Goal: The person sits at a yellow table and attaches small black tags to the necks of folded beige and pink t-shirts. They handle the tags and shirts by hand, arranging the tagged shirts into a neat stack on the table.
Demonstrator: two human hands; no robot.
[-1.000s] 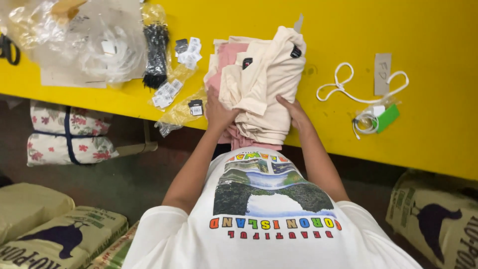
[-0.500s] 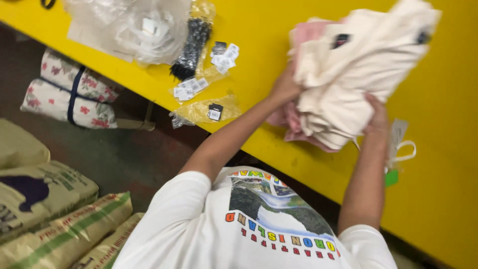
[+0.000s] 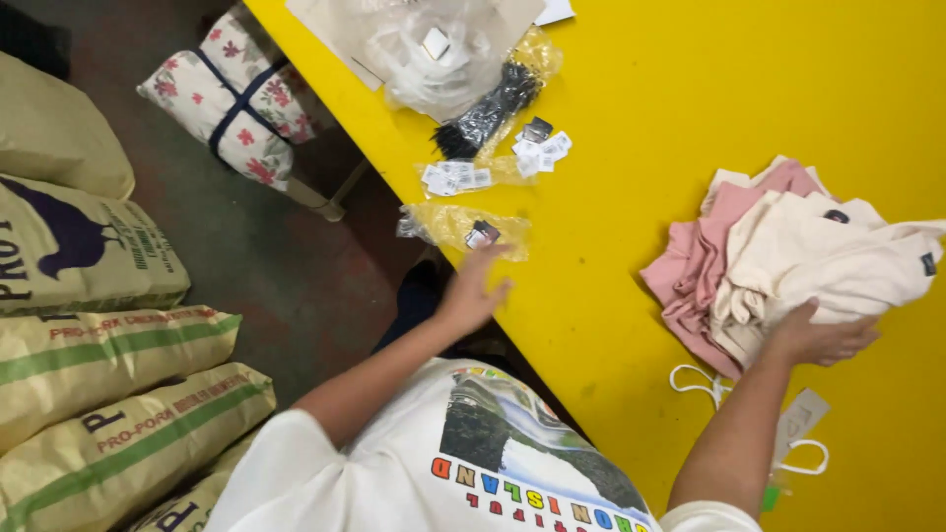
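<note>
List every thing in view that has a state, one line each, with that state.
left hand: open, empty, fingers near the small yellow bag
right hand: resting on the garment pile
garment pile: crumpled, cream over pink, on the yellow table
small yellow bag: lying flat
clear plastic bag: crumpled
white cord: loose, looped

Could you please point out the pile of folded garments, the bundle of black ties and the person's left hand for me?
pile of folded garments (image 3: 788, 258): head view, on the cream top layer.
bundle of black ties (image 3: 485, 114): head view, mid-bundle.
left hand (image 3: 473, 286): head view, on the back of the hand.
</note>
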